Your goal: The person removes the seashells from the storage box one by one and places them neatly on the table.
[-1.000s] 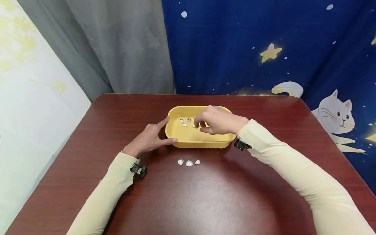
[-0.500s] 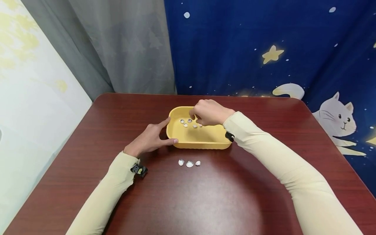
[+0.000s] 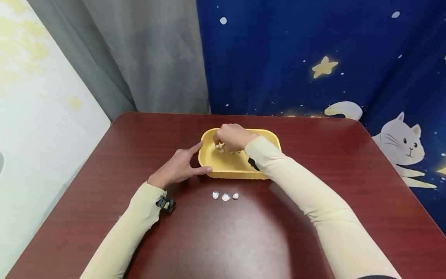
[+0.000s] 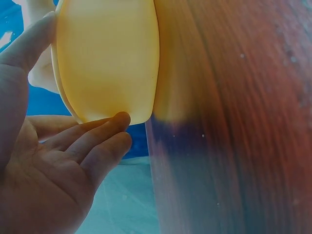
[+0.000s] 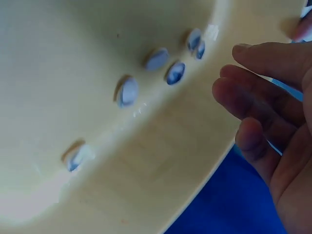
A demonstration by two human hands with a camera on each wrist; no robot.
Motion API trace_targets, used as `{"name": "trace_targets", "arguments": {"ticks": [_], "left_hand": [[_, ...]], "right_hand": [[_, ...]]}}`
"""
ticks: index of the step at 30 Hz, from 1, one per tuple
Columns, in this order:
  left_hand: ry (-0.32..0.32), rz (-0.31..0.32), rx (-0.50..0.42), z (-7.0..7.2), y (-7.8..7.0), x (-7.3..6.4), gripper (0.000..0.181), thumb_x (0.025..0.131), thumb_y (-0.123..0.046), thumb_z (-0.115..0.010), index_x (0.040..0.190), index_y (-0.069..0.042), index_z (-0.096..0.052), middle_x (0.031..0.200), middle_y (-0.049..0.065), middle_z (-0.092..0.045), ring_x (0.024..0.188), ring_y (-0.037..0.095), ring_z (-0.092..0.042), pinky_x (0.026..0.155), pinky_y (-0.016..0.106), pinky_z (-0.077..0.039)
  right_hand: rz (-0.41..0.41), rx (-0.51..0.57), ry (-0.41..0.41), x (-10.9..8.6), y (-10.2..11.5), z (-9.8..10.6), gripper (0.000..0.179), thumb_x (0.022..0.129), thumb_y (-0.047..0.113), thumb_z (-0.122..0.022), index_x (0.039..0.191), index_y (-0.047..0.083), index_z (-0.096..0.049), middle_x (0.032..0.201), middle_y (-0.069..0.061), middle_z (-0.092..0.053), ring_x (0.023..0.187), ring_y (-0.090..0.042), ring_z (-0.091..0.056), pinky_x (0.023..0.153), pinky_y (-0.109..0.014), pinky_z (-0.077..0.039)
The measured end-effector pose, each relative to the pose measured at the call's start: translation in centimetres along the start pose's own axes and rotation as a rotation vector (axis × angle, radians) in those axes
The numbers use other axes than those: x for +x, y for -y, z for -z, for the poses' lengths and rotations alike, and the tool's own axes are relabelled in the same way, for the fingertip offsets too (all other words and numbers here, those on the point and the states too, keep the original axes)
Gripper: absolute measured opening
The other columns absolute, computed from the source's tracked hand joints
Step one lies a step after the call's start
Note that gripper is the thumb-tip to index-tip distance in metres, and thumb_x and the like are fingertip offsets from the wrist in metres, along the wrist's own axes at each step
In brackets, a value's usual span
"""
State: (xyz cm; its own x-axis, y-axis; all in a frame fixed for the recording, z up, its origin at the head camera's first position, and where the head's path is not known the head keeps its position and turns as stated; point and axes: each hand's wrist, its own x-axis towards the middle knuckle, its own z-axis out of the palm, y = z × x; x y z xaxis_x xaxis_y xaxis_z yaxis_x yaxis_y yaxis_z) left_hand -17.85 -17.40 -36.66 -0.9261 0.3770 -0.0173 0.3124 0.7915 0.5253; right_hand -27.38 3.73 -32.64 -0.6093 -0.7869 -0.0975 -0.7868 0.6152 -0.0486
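Observation:
A yellow plastic basin stands on the table. My left hand rests against its left end, thumb and forefinger spread along the rim. In the left wrist view, straight fingers touch the basin's outer wall. My right hand reaches into the basin from the right, fingers pointing down near several small shells. In the right wrist view its fingers are loosely bent with nothing between them. Pale shells lie scattered on the basin floor. The right hand partly hides them in the head view.
Three whitish shells lie in a row on the dark red table, in front of the basin. Behind the table hang a grey curtain and a blue curtain with stars and a cat.
My right hand has moved left across the basin, from its middle to the shells at the left. The left hand has stayed on the rim, and the three table shells have not moved.

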Motion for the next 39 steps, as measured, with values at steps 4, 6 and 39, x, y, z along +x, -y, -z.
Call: {"name": "trace_targets", "arguments": {"ticks": [4,6,39], "left_hand": [[-0.008,-0.011,0.009,0.0,-0.2,0.0,0.105,0.082,-0.065,-0.072,0.16,-0.01,-0.027,0.141,0.019,-0.059,0.112,0.027,-0.062,0.101,0.045,-0.05],[-0.008,-0.006,0.01,0.0,-0.2,0.0,0.105,0.082,-0.065,-0.072,0.16,-0.011,-0.027,0.138,0.019,-0.061,0.108,0.026,-0.061,0.099,0.044,-0.051],[-0.005,-0.012,0.001,0.0,0.2,0.0,0.105,0.082,-0.068,-0.069,0.161,-0.015,-0.025,0.131,0.017,-0.065,0.104,0.025,-0.062,0.094,0.041,-0.052]], "right_hand": [[-0.037,0.03,0.003,0.8,-0.1,-0.8,0.006,0.091,0.016,-0.072,0.093,0.014,-0.076,0.084,-0.002,-0.071,0.068,-0.014,-0.064,0.065,-0.028,-0.054],[-0.064,0.059,-0.011,1.2,-0.2,-1.3,0.007,0.092,0.016,-0.07,0.089,0.013,-0.075,0.076,-0.001,-0.068,0.059,-0.013,-0.063,0.058,-0.025,-0.051],[-0.061,0.147,-0.024,1.9,0.0,-1.2,0.01,0.085,0.013,-0.076,0.094,0.016,-0.079,0.086,0.0,-0.071,0.072,-0.015,-0.064,0.066,-0.027,-0.053]]}}
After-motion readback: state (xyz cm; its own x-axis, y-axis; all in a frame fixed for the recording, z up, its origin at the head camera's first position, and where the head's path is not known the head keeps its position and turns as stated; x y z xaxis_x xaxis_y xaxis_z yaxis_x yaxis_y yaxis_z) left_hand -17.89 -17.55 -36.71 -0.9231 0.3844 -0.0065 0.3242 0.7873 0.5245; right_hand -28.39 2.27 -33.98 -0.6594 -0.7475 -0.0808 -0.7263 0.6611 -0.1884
